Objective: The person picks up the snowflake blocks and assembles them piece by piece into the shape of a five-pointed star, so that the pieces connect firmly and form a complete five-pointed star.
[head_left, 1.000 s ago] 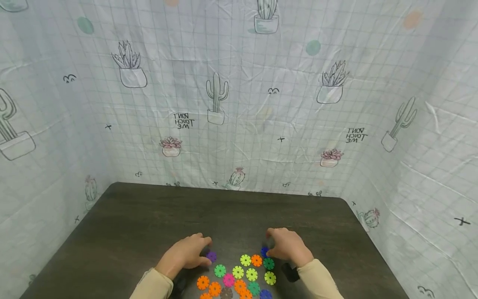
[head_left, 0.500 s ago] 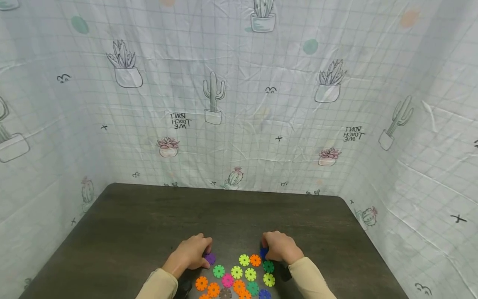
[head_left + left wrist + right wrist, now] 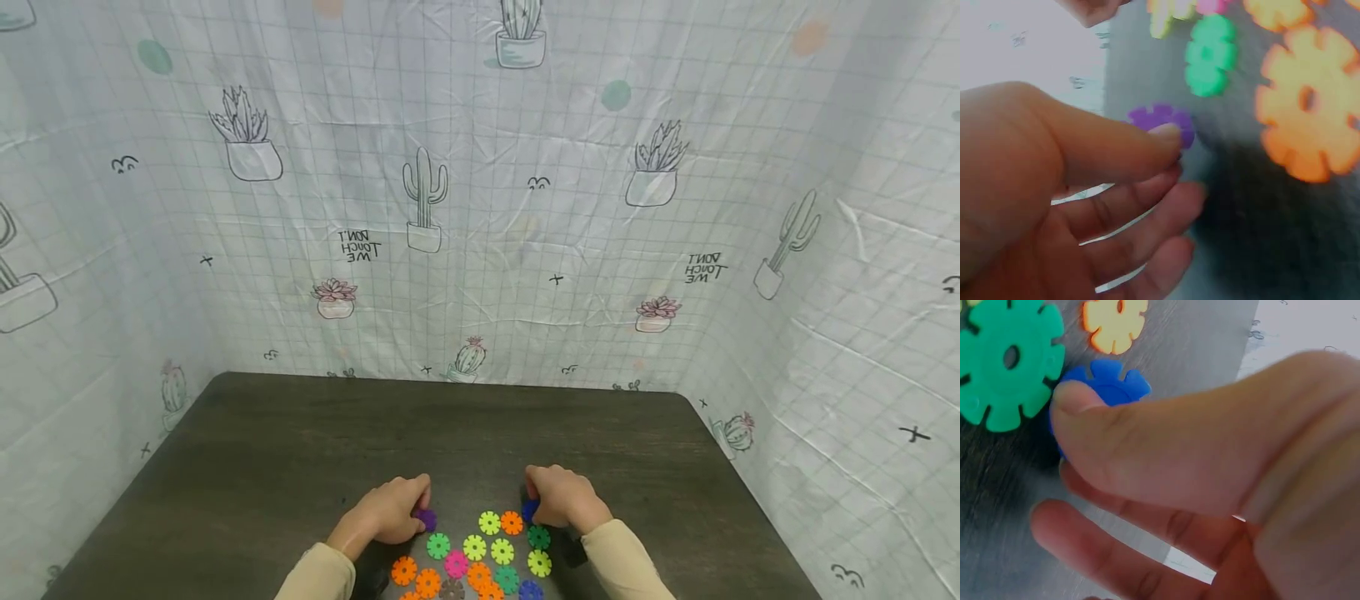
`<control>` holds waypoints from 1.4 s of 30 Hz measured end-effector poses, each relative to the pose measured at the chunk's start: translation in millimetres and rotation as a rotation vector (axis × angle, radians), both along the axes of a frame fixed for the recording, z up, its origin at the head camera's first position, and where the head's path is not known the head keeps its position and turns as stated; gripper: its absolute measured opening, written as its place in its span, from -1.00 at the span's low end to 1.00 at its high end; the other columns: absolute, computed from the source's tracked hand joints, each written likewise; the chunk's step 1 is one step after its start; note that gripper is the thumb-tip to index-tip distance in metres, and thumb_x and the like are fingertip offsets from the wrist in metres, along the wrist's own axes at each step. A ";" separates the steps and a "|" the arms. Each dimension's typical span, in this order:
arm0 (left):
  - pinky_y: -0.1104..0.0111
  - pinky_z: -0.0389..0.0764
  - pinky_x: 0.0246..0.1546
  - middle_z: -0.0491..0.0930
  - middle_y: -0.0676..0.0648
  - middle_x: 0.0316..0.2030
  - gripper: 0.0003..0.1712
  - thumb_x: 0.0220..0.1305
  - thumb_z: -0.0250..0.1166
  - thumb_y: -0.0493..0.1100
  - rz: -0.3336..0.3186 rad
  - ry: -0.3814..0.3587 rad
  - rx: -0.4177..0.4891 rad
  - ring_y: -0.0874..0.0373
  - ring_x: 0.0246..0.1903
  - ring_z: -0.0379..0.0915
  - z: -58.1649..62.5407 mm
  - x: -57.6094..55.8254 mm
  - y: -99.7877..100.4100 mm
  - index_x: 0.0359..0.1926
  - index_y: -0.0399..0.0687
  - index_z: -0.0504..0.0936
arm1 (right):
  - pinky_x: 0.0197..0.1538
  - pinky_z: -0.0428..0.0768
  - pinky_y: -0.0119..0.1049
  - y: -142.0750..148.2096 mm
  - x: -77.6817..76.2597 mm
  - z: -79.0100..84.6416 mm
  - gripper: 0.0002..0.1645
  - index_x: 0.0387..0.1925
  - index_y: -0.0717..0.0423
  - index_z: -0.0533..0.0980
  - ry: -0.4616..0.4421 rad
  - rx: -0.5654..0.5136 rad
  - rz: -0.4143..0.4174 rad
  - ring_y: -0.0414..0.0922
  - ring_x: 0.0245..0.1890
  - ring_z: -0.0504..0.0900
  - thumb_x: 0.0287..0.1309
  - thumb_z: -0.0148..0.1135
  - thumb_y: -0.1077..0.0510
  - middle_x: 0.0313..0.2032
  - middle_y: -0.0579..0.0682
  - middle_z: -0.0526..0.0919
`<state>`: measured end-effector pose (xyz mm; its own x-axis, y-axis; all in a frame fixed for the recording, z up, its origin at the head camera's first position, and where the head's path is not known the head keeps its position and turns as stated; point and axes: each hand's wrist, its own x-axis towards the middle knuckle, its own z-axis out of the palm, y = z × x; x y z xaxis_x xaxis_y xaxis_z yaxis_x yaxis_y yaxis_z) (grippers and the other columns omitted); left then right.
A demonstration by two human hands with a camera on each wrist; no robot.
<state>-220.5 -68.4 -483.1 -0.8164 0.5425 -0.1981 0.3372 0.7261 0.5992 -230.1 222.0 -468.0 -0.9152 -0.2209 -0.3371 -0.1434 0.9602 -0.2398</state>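
Observation:
A purple notched plastic disc (image 3: 1147, 117) is pinched between the thumb and fingers of my left hand (image 3: 390, 510), at the left end of the scattered discs. My right hand (image 3: 564, 498) pinches a blue notched disc (image 3: 1109, 378) at the right end, its thumb lying across the disc's face. Near the left hand lies a light green disc (image 3: 1211, 56), with a large-looking orange disc (image 3: 1307, 100) beside it. Close to the right hand's thumb is a dark green disc (image 3: 1010, 359), and an orange disc (image 3: 1115, 324) lies farther off.
Several more notched discs lie between the hands and toward the table's near edge, among them a pink disc (image 3: 456, 564), a yellow disc (image 3: 502, 551) and a brown disc (image 3: 452, 590). The dark table (image 3: 337, 433) ends at a patterned cloth backdrop (image 3: 495, 275).
Both hands have closed from loosely spread fingers onto their discs, the left on the purple one, the right on the blue one. The head view has shifted slightly.

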 end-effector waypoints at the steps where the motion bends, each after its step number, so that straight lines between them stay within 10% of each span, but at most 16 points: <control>1: 0.39 0.20 -0.50 0.32 0.05 -0.53 -0.72 0.28 0.37 -0.29 -0.007 -0.001 0.055 0.22 -0.55 0.19 0.6 -0.4 -1.6 -0.32 0.01 0.38 | -0.37 0.41 -0.13 1.0 1.1 1.1 -0.69 -0.35 -0.03 0.44 0.004 -0.024 0.010 -0.06 -0.47 0.43 0.12 0.47 0.24 -0.45 -0.06 0.46; 8: 0.38 0.36 -0.45 0.44 -0.02 -0.39 -0.96 0.48 0.17 -0.25 0.047 0.008 0.424 0.19 -0.46 0.30 28.4 -3.9 -7.5 -0.12 -0.13 0.49 | -0.42 0.51 -0.30 6.4 6.9 16.8 -0.82 -0.22 0.01 0.48 0.194 -0.343 0.120 -0.22 -0.47 0.53 0.31 0.29 0.31 -0.39 -0.12 0.58; 22: 0.38 0.60 -0.36 0.65 -0.04 -0.29 -0.77 0.52 0.19 -0.09 0.176 0.046 0.691 0.14 -0.38 0.52 93.5 29.3 16.5 0.00 -0.11 0.66 | -0.36 0.69 -0.37 -23.8 33.9 80.1 -0.79 -0.16 0.00 0.64 0.781 -0.797 0.287 -0.31 -0.35 0.66 0.22 0.39 0.33 -0.23 -0.10 0.72; 42: 0.40 0.56 -0.45 0.65 0.03 -0.31 -0.85 0.46 0.26 -0.12 0.118 0.211 0.610 0.26 -0.48 0.46 98.8 41.4 20.9 -0.19 -0.01 0.75 | -0.21 0.72 -0.37 -40.0 40.9 89.4 -0.65 -0.11 0.05 0.65 0.801 -0.844 0.512 -0.16 -0.23 0.73 0.23 0.26 0.50 -0.14 -0.03 0.74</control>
